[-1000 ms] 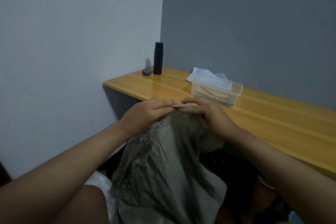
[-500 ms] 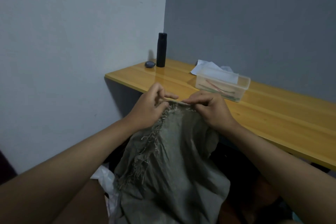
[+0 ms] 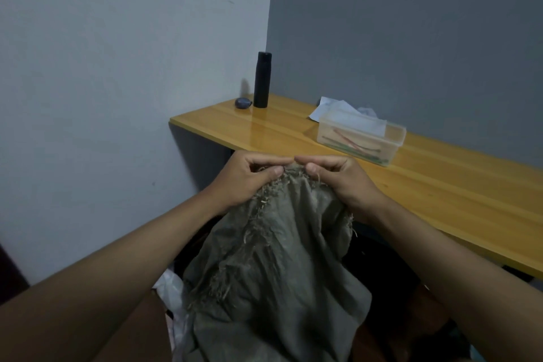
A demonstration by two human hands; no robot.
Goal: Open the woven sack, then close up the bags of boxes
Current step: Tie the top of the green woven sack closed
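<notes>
the woven sack (image 3: 273,258) hangs in front of the person, just near of the worktop (image 3: 440,185) edge, its frayed top edge held up between both hands. the left hand (image 3: 246,179) and right hand (image 3: 340,182) each keep a narrow pinching grip on that edge, fingertips almost meeting. the cloth looks soft, light and limp, draping in loose folds, with loose strands that could shed or snag. the mouth looks closed for now; a sensible hold is one layer of the top edge in each hand, then parting them. no bags of boxes can be made out
</notes>
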